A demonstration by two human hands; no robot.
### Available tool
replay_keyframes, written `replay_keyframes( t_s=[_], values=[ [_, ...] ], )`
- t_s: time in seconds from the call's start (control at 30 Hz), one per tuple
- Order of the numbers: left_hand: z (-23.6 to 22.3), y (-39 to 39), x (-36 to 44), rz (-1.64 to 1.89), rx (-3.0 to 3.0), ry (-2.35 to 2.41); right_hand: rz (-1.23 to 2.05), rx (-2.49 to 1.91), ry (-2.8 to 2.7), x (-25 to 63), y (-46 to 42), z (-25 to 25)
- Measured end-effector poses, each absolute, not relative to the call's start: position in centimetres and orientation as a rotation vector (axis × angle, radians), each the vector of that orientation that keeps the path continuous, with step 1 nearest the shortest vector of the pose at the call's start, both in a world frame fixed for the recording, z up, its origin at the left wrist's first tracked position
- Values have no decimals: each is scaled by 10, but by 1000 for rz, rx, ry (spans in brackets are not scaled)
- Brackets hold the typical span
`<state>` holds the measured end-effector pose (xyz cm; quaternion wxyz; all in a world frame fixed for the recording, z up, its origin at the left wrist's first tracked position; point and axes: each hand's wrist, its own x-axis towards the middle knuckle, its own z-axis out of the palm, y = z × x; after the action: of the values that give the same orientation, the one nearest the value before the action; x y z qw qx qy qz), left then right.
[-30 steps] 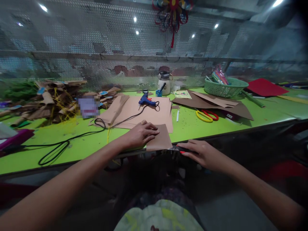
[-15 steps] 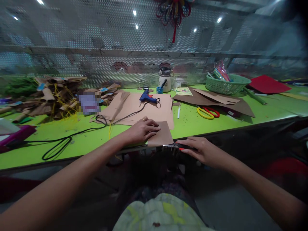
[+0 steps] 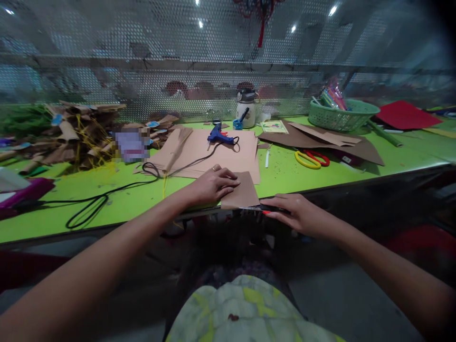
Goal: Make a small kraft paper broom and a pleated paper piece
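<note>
My left hand (image 3: 217,184) lies with its fingers flat on a small brown paper piece (image 3: 242,190), pressing it down at the table's front edge. The near side of that paper juts slightly over the edge. My right hand (image 3: 290,209) is closed around a black-and-red tool (image 3: 272,208) with a thin metal blade. Its tip meets the near right corner of the paper; my fingers cover most of the handle. Behind the paper, a blue glue gun (image 3: 221,135) rests on a stack of light brown sheets (image 3: 238,159).
Right of the stack lie yellow-and-red-handled scissors (image 3: 308,159), brown sheets (image 3: 363,147) and a green basket (image 3: 344,118). A bottle (image 3: 245,109) stands at the back. On the left are paper bundles (image 3: 81,137), a black cord (image 3: 103,194) and a purple object (image 3: 28,194).
The view has tilted downward, so everything sits higher in the picture. The blade has slid slightly left along the paper's near edge, while my left hand has stayed on the paper.
</note>
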<state>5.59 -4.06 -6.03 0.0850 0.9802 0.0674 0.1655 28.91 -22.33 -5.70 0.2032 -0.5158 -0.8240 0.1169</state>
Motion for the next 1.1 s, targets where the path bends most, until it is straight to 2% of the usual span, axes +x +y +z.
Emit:
replay_keyframes(
  t_s=[1.1],
  values=[
    [-55,-48,53,529,2889,234,282,-1415,-2322,276,-222,-65]
  ],
)
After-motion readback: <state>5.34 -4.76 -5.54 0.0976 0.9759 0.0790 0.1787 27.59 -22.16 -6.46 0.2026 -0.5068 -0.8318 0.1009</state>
